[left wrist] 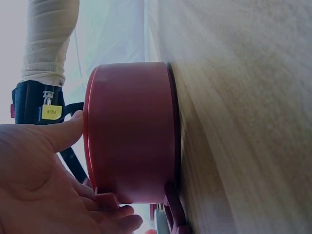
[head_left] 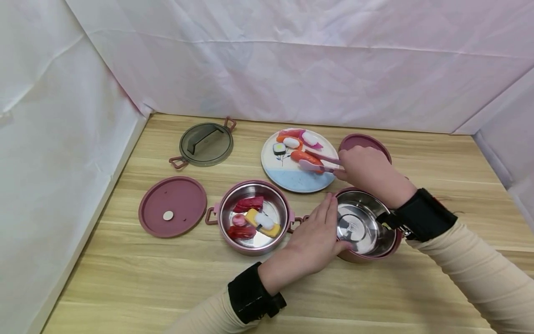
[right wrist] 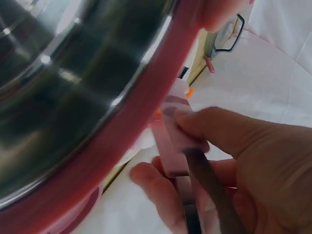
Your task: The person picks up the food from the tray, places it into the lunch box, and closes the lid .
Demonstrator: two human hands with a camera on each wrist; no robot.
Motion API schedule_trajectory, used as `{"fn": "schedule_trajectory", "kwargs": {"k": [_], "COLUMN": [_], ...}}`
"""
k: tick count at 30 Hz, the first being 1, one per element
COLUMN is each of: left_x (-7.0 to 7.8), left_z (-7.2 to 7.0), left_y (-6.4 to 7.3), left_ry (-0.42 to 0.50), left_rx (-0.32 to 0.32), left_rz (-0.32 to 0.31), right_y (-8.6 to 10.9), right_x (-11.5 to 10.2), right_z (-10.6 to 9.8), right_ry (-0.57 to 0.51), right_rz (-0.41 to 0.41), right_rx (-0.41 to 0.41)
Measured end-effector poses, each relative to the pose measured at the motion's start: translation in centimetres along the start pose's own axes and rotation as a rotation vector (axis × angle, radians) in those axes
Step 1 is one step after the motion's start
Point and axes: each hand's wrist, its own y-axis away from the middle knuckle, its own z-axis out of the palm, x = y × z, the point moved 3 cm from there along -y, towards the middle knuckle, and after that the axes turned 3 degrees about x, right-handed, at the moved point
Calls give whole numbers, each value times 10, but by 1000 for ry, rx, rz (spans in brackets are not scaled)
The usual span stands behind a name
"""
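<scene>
My right hand holds pink tongs over the patterned plate. The tips lie on either side of an orange-red toy sushi piece. Around it on the plate are more toy sushi, including a small dark-edged roll. In the right wrist view, thumb and fingers grip the tongs. My left hand rests its fairly straight fingers on the left side of the right-hand pot, thumb at the rim. That steel-lined pot stands upright below my right wrist.
A second pot with several toy food pieces stands left of my left hand. Farther left lie a mauve round lid and a dark see-through lid. Another mauve disc is behind my right hand. White cloth hangs at the back.
</scene>
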Motion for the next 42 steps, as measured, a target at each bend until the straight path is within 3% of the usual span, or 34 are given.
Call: {"fn": "schedule_trajectory", "kwargs": {"k": [14,23,30,36,42], "left_x": [-2,-1,-1,-1,-2], "left_z": [1,0,1,2,2], "left_y": [-1,-1,0,0,-1], "left_ry": [-4,5,4,3,3], "left_rx": [6,-4,-8,-1,-1], "left_rz": [-1,-4,-9,-11,-17], "right_y": [16,32,65,100,132], "right_x": [13,26,37,46,53], "right_z": [9,4,-5,-10,-15], "right_ry": [66,47,-22,-16,-4], "right_rz": [-142,-131,-112,-83,-32], "right_rx": [347,498,608,666,655]}}
